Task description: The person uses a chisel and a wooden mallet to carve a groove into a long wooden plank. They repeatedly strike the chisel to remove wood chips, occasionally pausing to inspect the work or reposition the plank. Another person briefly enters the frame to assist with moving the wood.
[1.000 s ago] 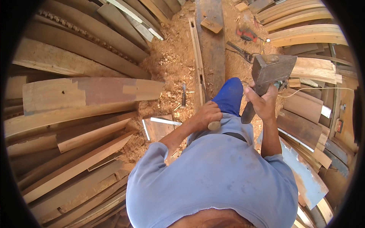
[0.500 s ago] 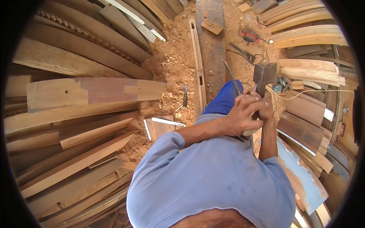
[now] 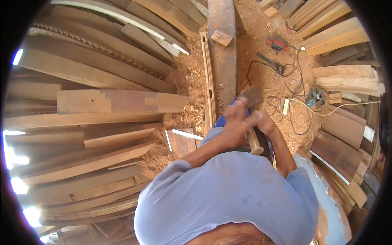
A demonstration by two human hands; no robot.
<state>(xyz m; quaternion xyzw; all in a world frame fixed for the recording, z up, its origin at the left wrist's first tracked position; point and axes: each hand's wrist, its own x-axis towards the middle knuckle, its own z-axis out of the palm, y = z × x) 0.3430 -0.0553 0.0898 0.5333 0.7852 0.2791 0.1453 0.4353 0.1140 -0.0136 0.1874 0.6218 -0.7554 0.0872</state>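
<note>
The mallet [image 3: 254, 142] is held in front of my chest. Its dark block head [image 3: 252, 97] points away from me, and its pale wooden handle ends near my shirt. My right hand [image 3: 263, 121] is closed at the handle from the right side. My left hand [image 3: 236, 122] lies over the handle from the left, its fingers smeared by motion. I cannot make out the slim metal tool that was in the left hand. Just beyond my hands, beside my blue-clad leg, runs a long timber with slots [image 3: 210, 94].
A thick plank [image 3: 222, 69] carries a small wood block [image 3: 221, 38]. Beyond the right hand lie a red power tool [image 3: 278, 43], a teal power tool [image 3: 315, 98] and loose cords on wood shavings. Stacked boards [image 3: 122, 101] line both sides.
Both hands and the mallet have moved left, and the mallet head has dropped lower in view. The slim metal tool no longer shows. The whole view has shifted slightly.
</note>
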